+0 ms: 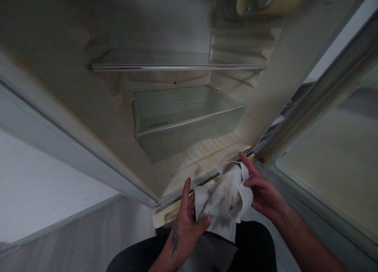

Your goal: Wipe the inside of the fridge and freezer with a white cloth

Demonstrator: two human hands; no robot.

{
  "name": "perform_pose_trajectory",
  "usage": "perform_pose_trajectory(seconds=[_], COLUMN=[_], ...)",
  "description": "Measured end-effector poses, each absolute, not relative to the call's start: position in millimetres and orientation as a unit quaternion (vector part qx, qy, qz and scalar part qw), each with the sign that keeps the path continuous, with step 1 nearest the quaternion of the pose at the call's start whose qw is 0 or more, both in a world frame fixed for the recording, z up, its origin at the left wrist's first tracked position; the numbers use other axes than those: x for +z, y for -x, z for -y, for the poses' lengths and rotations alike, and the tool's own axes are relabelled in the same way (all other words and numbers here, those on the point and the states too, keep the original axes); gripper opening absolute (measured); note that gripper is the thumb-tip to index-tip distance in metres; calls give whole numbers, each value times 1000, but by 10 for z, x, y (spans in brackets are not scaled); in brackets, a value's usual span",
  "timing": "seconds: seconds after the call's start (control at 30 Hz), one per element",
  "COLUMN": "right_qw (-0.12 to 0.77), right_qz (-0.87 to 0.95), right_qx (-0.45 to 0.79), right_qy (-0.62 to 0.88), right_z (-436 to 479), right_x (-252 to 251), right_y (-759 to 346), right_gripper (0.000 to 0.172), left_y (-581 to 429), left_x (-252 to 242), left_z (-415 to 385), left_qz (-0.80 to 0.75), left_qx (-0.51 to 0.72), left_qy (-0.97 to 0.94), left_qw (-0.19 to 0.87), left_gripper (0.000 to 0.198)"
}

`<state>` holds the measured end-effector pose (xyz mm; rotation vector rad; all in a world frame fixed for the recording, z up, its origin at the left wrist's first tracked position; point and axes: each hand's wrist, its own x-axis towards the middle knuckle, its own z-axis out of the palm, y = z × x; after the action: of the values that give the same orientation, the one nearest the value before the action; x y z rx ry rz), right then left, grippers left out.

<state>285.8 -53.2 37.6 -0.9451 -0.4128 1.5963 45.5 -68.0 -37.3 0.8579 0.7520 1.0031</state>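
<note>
A white cloth [223, 203] with dark smudges hangs between my two hands, in front of the fridge's lower edge. On its left side, my left hand [189, 224] grips it with the thumb on top and the index finger stretched out. My right hand [264, 191] holds the cloth's right edge between thumb and fingers, one finger pointing up. Beyond the cloth, a clear drawer [189, 134] sits at an angle on the ribbed fridge floor. A glass shelf [177, 67] with a shiny front strip spans the space above it.
The open fridge door [333, 146] stands on the right. A yellowed control housing [265, 2] is at the upper right inside. The fridge's side wall edge [73, 146] runs down the left. My knees are below the cloth, above a grey floor [88, 236].
</note>
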Motion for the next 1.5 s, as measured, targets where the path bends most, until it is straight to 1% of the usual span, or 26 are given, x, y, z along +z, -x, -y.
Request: perform_pose_trajectory(seconds=[0.07,0.13,0.2,0.23,0.27,0.33,0.4,0.43,0.5,0.57,0.6,0.67,0.77,0.83,0.9,0.97,1.03,1.1,1.17,1.2,1.27,1.3,1.37,1.4,1.47,1.5], right_qw=[594,596,583,572,563,548,535,527,502,473,461,443,414,381,347,338,368,439,521,541,533,525,530,543,559,550], right_qz=[166,155,167,186,216,299,390,428,484,516,524,521,496,505,532,547,530,457,301,201,29,-16,-8,31,129,180], right_qx=[672,668,675,677,672,623,520,462,363,315,314,352,425,438,407,333,269,287,390,458,589,631,665,650,566,516], right_qy=[409,417,421,423,430,472,539,570,618,641,644,639,634,638,656,689,715,719,697,676,607,570,526,530,592,631], right_z=[520,515,522,526,529,522,499,483,453,431,426,431,483,540,598,651,711,804,935,1007,1136,1180,1214,1207,1161,1131], right_x=[396,411,420,418,409,369,300,260,186,131,111,78,-12,-129,-288,-465,-643,-821,-1001,-1088,-1234,-1281,-1290,-1246,-1065,-940], right_y=[-2893,-2919,-2926,-2925,-2923,-2933,-2984,-3028,-3143,-3260,-3303,-3335,-3211,-3035,-2834,-2656,-2512,-2364,-2163,-2039,-1783,-1681,-1607,-1657,-1934,-2137], right_gripper=[90,70,47,40,38,42,42,40,37,37,37,39,53,64,81,93,93,90,94,96,97,97,97,97,88,78], left_y=[-457,-473,-508,-523,-527,-477,-343,-254,-72,68,116,171,196,194,180,158,136,118,104,97,86,84,101,120,179,214], left_x=[-324,-251,-222,-233,-259,-321,-343,-324,-224,-77,-6,100,139,119,97,79,56,21,-15,-27,-34,-31,-21,-18,-24,-32], left_z=[711,758,814,836,849,831,759,709,609,531,503,466,436,421,407,394,380,364,348,341,330,328,331,339,370,393], left_qz=[-341,-366,-381,-381,-385,-420,-477,-504,-550,-580,-591,-612,-629,-623,-609,-596,-588,-582,-578,-577,-578,-579,-583,-587,-585,-579], left_qx=[452,480,493,495,497,509,512,495,453,440,443,449,421,413,422,440,455,470,482,486,484,480,468,463,458,456], left_qy=[-335,-264,-218,-216,-233,-316,-411,-447,-484,-492,-492,-491,-508,-511,-502,-486,-472,-465,-465,-466,-470,-471,-475,-478,-500,-520], left_qw=[754,752,751,750,742,681,584,549,508,477,461,428,410,424,446,464,473,473,466,463,460,461,464,461,444,432], left_gripper=[134,130,122,118,111,86,59,53,52,53,52,50,55,60,59,57,57,58,59,59,58,58,58,58,54,50])
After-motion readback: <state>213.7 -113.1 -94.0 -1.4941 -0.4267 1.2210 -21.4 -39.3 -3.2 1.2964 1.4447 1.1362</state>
